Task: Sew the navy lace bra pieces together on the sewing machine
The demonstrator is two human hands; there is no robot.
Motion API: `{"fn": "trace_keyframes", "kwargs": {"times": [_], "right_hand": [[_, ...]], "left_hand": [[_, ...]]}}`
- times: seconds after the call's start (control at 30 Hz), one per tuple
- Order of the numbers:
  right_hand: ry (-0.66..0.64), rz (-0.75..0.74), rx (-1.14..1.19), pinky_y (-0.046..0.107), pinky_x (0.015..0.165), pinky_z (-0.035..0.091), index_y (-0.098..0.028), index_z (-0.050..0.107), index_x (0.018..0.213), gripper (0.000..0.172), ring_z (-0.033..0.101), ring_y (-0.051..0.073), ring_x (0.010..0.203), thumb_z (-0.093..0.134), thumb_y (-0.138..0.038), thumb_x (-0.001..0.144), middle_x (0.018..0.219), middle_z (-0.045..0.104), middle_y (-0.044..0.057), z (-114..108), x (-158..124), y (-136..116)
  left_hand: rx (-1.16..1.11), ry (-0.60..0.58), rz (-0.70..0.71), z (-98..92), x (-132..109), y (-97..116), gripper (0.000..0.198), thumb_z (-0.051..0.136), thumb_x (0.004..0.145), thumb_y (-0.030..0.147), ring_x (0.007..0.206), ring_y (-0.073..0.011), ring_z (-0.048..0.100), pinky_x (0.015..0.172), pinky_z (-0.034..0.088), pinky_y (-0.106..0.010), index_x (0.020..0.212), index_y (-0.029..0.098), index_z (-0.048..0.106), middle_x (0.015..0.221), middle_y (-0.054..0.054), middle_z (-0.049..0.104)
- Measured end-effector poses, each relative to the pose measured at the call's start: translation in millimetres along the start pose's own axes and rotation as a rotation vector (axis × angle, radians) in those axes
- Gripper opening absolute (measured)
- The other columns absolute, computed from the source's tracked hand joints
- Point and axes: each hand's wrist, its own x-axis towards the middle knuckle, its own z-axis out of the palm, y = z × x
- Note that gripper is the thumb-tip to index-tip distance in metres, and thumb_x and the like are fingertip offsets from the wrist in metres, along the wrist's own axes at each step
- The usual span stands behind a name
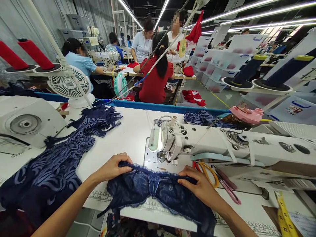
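A navy lace bra (139, 187) is stretched between my two hands at the front of the white sewing table. My left hand (117, 168) pinches its upper left edge between thumb and fingers. On the other side, my right hand (195, 182) grips the same edge near the right cup. The bra's lower part and straps hang over the table's front edge. Just beyond the fabric stands the sewing machine (170, 141), its lamp lit over the needle plate (153, 154). The bra lies in front of the needle, apart from it.
Piled navy patterned pieces (64, 158) cover the left side. Orange-handled scissors (209, 172), pink tweezers (229, 187) and a yellow tape measure (285, 214) lie right. A white fan (69, 82) and thread cones (34, 54) stand behind. Several people work at machines further back.
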Motion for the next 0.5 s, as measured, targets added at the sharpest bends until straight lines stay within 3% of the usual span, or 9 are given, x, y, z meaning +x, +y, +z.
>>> {"fn": "trace_keyframes", "kwargs": {"times": [0.1,0.2,0.27,0.3,0.37,0.5], "right_hand": [[0.146,-0.202,-0.177,0.028,0.064,0.051,-0.024,0.07,0.092,0.013,0.063,0.017,0.071,0.058,-0.03,0.093,0.081,0.063,0.004,-7.8,-14.3,-9.6],[0.365,-0.486,-0.466,0.028,0.063,0.05,-0.029,0.068,0.116,0.028,0.063,0.016,0.068,0.054,-0.019,0.094,0.08,0.065,0.004,-24.2,-40.6,-20.9],[0.408,-0.602,-0.634,0.03,0.064,0.049,-0.031,0.061,0.129,0.038,0.062,0.017,0.066,0.05,-0.019,0.095,0.08,0.066,0.005,-32.3,-58.0,-24.3],[0.384,-0.638,-0.697,0.031,0.064,0.048,-0.03,0.058,0.133,0.04,0.062,0.018,0.066,0.047,-0.02,0.096,0.081,0.067,0.006,-33.4,-64.5,-24.1],[0.295,-0.656,-0.794,0.032,0.065,0.048,-0.027,0.058,0.134,0.042,0.063,0.019,0.07,0.047,-0.015,0.095,0.086,0.069,0.007,-28.7,-71.6,-21.2],[0.14,-0.53,-0.836,0.034,0.066,0.05,-0.019,0.065,0.117,0.028,0.064,0.022,0.078,0.053,-0.013,0.092,0.092,0.07,0.009,-4.9,-67.3,-21.6]], "left_hand": [[0.126,0.118,0.116,-2.6,-8.4,10.7,0.012,0.056,0.088,0.026,0.08,-0.0161,0.06,0.074,0.047,-0.027,0.087,0.02,0.066,0.086,-0.002,0.062],[0.511,0.472,0.467,-8.1,-30.2,27.1,0.021,0.05,0.092,0.017,0.077,-0.0167,0.058,0.071,0.046,-0.029,0.103,0.025,0.066,0.083,-0.003,0.061],[0.783,0.648,0.672,-7.5,-46.7,31.9,0.032,0.056,0.088,0.009,0.078,-0.0185,0.057,0.074,0.045,-0.034,0.112,0.03,0.064,0.084,-0.003,0.062],[0.877,0.67,0.719,-4.4,-53.4,30.9,0.035,0.056,0.087,0.006,0.076,-0.0189,0.057,0.075,0.045,-0.036,0.112,0.03,0.063,0.084,-0.003,0.062],[0.986,0.602,0.72,7.9,-61.7,22.8,0.036,0.051,0.088,0.002,0.075,-0.0193,0.06,0.076,0.047,-0.037,0.11,0.026,0.064,0.085,-0.004,0.064],[0.961,0.442,0.631,45.1,-62.6,5.7,0.025,0.048,0.093,0.01,0.08,-0.0215,0.065,0.074,0.053,-0.037,0.108,0.019,0.065,0.091,-0.009,0.068]]}}
